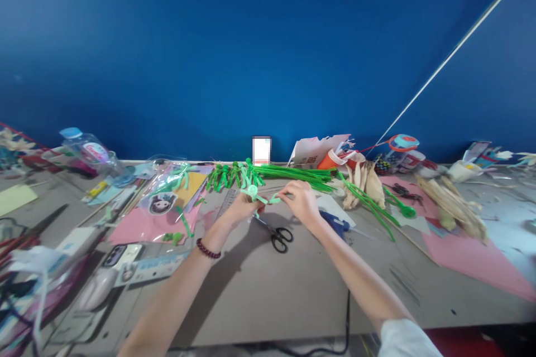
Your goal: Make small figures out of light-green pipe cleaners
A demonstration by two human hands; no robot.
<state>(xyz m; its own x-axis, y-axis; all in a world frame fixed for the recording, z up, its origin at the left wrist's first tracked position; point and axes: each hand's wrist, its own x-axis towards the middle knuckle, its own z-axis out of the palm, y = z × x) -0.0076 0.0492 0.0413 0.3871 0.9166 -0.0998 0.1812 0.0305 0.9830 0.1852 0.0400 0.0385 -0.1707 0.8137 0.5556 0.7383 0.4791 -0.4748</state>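
Observation:
My left hand [239, 211], with a beaded bracelet at its wrist, is closed on a pale green pipe-cleaner figure [253, 192] that has a coiled round top and several short limbs. To its right, my right hand [300, 201] pinches at the end of a pale green pipe-cleaner limb [274, 199]; whether this limb joins the figure is hard to see. Black-handled scissors [281, 239] lie just below the hands, their blades partly hidden by the left hand. Behind the hands are finished-looking green pipe-cleaner figures [226, 175] in a row and a bundle of long green pipe cleaners [297, 174].
A phone [262, 152] stands against the blue wall. On the right are a blue glue gun [335, 224], dried husks [372, 187] and orange cups [329, 159]. A plastic bag [146, 220], a white mouse [98, 289] and a bottle [92, 150] lie left.

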